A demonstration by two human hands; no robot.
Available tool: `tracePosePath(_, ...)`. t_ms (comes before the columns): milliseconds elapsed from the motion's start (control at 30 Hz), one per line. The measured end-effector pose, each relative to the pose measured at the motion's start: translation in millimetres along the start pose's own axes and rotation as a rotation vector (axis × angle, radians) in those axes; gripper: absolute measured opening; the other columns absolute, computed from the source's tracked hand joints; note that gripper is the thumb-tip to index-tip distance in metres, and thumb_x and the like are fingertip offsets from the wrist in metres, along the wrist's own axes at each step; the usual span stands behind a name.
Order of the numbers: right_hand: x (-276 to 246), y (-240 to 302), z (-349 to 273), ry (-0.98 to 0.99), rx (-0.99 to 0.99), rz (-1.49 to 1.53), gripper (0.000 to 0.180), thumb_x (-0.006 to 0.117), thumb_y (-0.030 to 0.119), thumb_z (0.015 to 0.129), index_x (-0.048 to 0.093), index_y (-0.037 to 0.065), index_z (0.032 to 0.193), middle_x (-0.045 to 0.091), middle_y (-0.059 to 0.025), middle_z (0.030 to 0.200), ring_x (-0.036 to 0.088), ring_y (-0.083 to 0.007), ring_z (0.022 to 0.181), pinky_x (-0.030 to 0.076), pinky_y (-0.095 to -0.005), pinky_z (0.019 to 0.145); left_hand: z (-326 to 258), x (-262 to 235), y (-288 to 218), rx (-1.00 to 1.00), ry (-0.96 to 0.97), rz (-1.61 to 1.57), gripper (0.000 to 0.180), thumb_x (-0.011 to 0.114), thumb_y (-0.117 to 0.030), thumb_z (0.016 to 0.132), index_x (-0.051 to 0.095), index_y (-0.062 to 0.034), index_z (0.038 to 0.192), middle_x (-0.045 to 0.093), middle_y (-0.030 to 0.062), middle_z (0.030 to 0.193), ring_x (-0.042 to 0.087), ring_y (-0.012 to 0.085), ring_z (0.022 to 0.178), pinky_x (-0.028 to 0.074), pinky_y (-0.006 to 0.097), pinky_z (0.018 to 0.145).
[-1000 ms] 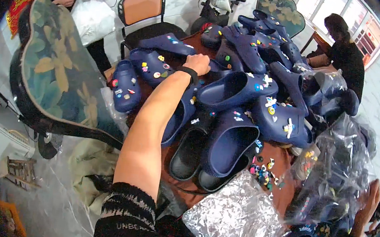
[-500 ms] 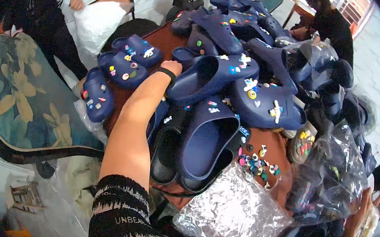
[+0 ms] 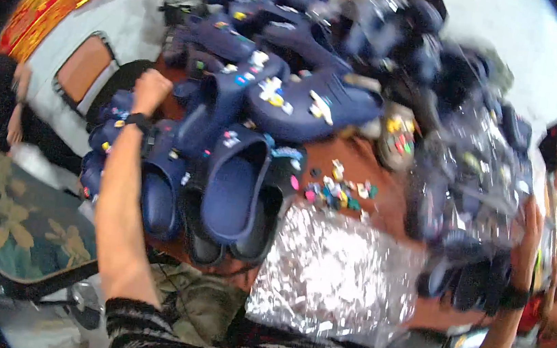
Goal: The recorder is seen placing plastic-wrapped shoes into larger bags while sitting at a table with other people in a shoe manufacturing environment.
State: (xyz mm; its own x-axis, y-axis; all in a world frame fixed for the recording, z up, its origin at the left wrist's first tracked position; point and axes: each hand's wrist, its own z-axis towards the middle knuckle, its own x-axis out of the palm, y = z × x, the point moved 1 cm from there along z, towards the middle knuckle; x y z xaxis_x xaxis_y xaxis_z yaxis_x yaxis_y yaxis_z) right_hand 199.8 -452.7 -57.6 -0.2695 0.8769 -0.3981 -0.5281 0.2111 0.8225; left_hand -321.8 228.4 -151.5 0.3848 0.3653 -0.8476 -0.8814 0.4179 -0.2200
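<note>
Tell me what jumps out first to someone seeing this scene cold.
A heap of navy clogs studded with colourful charms covers the brown table, running from the near edge to the far end. Just in front lies a crinkled silver foil bag, with loose charms scattered behind it. The left hand is a fist over the clogs at the left; the right hand touches clear plastic bags.

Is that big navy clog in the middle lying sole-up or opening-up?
Opening-up: the navy foam clog shows its hollow inside.

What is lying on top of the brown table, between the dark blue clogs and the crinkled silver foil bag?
A scatter of small colourful shoe charms lies on the brown table there. The table under the dark blue foam clogs and the crinkled silver foil bag is covered.
</note>
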Motion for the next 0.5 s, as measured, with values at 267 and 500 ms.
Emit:
tracePosePath(267, 49.3, 53.6, -15.7, 0.081, 0.110, 0.149, 0.040, 0.049, 0.036, 0.099, 0.062, 0.000, 0.111, 0.060, 0.0004, 0.101, 0.051, -0.0079, 0.089, 0.042, -0.0229, 0.082, -119.9, -129.2, -251.1, 0.684, 0.269, -0.592, 0.017, 0.064, -0.016, 0.082, 0.057, -0.0013, 0.087, 0.060, 0.0079, 0.075, 0.058, 0.0165, 0.067, 0.046, 0.031, 0.063)
tracePosePath(500, 37.7, 55.7, -31.4, 0.194, -0.113, 0.074, 0.036, 0.049, 0.035, 0.099, 0.063, 0.001, 0.101, 0.059, 0.0028, 0.092, 0.051, -0.0059, 0.085, 0.041, -0.0212, 0.076, -218.8, -48.0, -358.7, 1.160, 0.520, -0.463, 0.022, 0.061, -0.020, 0.082, 0.051, -0.0021, 0.088, 0.060, 0.0178, 0.079, 0.060, 0.0395, 0.078, 0.047, 0.047, 0.066)
